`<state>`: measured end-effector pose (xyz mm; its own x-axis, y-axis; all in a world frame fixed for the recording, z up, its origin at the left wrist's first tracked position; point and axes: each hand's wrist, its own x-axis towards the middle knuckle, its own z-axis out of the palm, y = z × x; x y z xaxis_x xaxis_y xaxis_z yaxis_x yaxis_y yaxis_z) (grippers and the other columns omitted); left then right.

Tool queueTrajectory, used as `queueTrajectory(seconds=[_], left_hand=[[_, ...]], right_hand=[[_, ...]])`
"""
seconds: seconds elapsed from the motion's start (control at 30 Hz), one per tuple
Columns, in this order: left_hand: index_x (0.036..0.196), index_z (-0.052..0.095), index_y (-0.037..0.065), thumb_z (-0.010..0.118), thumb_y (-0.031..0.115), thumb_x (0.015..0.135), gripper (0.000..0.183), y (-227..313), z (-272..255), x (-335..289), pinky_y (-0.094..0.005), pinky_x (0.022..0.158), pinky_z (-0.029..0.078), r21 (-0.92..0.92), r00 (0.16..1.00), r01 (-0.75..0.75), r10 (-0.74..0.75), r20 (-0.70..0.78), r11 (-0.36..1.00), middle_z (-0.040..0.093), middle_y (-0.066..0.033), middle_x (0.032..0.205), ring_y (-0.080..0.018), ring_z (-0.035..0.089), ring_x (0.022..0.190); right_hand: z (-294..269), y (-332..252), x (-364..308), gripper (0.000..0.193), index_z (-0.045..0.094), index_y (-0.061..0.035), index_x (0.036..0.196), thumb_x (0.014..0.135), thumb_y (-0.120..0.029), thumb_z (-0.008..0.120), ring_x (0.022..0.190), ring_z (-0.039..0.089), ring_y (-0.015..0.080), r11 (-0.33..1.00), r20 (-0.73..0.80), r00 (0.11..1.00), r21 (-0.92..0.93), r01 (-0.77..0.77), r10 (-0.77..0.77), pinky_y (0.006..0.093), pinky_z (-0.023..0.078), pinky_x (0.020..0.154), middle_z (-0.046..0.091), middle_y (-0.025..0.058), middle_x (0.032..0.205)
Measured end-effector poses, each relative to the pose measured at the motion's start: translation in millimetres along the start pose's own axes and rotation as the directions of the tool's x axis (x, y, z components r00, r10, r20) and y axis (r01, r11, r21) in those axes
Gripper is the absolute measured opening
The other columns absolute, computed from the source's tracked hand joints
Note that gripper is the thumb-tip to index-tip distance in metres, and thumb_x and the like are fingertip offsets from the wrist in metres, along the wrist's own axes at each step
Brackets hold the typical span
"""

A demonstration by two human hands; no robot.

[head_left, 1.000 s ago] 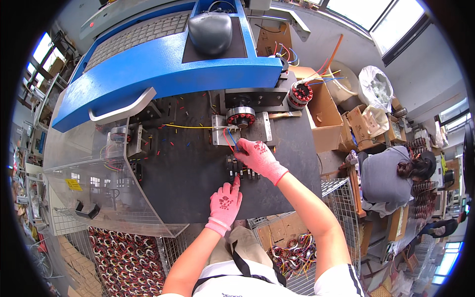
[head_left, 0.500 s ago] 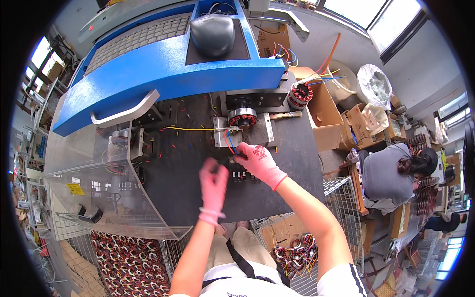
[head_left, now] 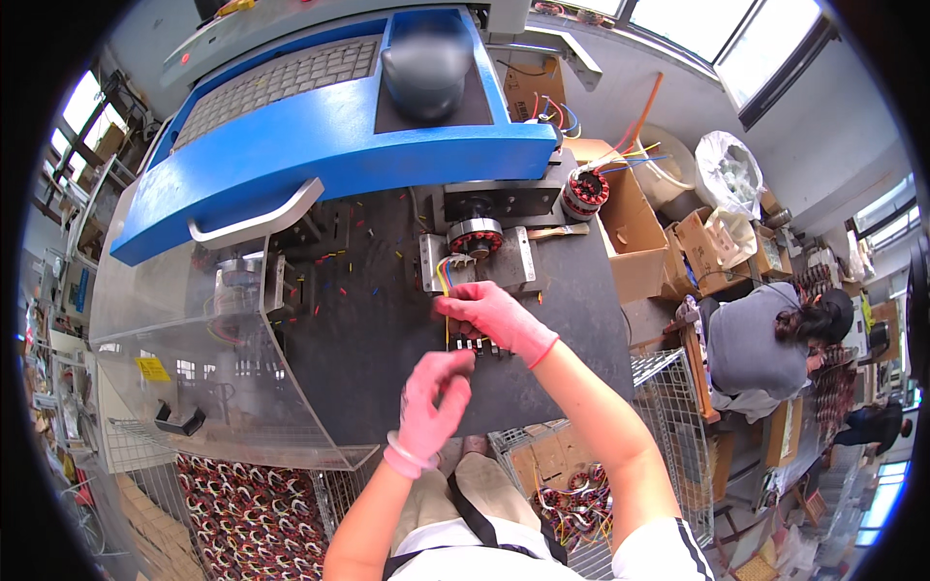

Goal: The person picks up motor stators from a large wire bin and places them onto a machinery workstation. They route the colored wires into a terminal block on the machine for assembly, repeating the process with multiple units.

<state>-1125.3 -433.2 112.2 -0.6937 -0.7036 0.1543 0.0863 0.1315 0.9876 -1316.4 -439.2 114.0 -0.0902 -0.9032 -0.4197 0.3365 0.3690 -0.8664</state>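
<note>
My right hand (head_left: 494, 318), in a pink glove with darkened fingertips, pinches a yellow wire (head_left: 442, 276). That wire comes down from a round motor stator (head_left: 476, 238) with red windings, seated on a metal fixture (head_left: 524, 257). Its free end hangs below my fingers. Beside it a blue wire also leaves the stator; its lower end is hidden. My left hand (head_left: 434, 399), gloved in pink too and slightly blurred, hovers lower with thumb and fingers apart. Just above its fingertips lies a black terminal block (head_left: 481, 346) with pale metal contacts, partly covered by my right hand.
A blue keyboard tray (head_left: 329, 150) with a mouse (head_left: 423, 77) overhangs the dark bench. A clear guard (head_left: 184, 339) stands left. Another stator (head_left: 585, 193) sits by a cardboard box (head_left: 641, 228). Wire baskets flank my legs. A person (head_left: 760, 334) sits at the right.
The yellow wire, stretched out leftward before, now runs down to my right hand, which has shifted slightly left. My left hand has moved down and right, toward the terminal block.
</note>
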Motion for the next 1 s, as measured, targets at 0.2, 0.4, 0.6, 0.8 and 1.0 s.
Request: queueTrajectory(seconds=[0.2,0.4,0.6,0.8,1.0], left_hand=[[0.137,0.046,0.011,0.066,0.032,0.082,0.062,-48.4,19.9,-28.6,-0.0411,0.08,0.049,0.779,0.998,-0.041,-0.009,0.06,0.626,0.051,-0.0076,0.116,-0.0269,0.058,0.098],[0.142,0.041,0.013,0.058,0.035,0.086,0.063,-80.0,20.7,-29.0,-0.0389,0.074,0.045,0.944,0.988,-0.08,-0.1,0.118,0.319,0.05,-0.0048,0.113,-0.0221,0.054,0.095],[0.139,0.046,0.011,0.059,0.033,0.085,0.06,-81.3,20.6,-29.8,-0.038,0.074,0.045,0.964,0.988,-0.114,-0.075,0.136,0.238,0.052,-0.0048,0.108,-0.0214,0.054,0.09],[0.139,0.043,0.011,0.058,0.03,0.086,0.058,-77.2,14.0,-31.8,-0.0403,0.078,0.047,0.87,0.996,-0.088,0.015,0.092,0.485,0.051,-0.0075,0.117,-0.0256,0.056,0.096],[0.129,0.052,0.003,0.064,0.026,0.085,0.051,-56.5,-11.6,-73.9,-0.0418,0.087,0.047,0.635,0.972,0.021,-0.165,0.169,0.772,0.056,-0.0157,0.118,-0.0334,0.057,0.106]], right_hand=[[-20.8,16.0,-9.5,0.017,0.059,-0.0015,0.09,0.086,-0.018,0.064,0.065,0.063,0.0252,0.683,-0.088,0.945,-0.712,0.162,-0.316,0.0355,0.048,0.061,0.064,0.0119,0.073],[-16.3,24.4,-3.5,0.014,0.057,-0.003,0.093,0.087,-0.015,0.061,0.081,0.064,0.0361,0.558,-0.05,0.908,-0.802,0.212,-0.417,0.0414,0.049,0.07,0.065,0.0171,0.082],[-14.8,33.5,2.4,0.015,0.056,-0.004,0.093,0.087,-0.016,0.062,0.081,0.063,0.0365,0.468,-0.018,0.878,-0.851,0.238,-0.479,0.043,0.049,0.07,0.065,0.0163,0.082],[-11.3,44.1,8.6,0.02,0.059,-0.0061,0.101,0.086,-0.018,0.064,0.079,0.065,0.0337,0.317,-0.012,0.854,-0.931,0.181,-0.521,0.0399,0.05,0.069,0.066,0.0135,0.08],[57.9,36.8,-53.1,0.045,0.059,-0.0061,0.119,0.08,-0.025,0.072,0.073,0.068,0.0192,0.529,-0.017,0.788,-0.751,0.396,-0.615,0.0302,0.055,0.068,0.069,0.0106,0.089]])
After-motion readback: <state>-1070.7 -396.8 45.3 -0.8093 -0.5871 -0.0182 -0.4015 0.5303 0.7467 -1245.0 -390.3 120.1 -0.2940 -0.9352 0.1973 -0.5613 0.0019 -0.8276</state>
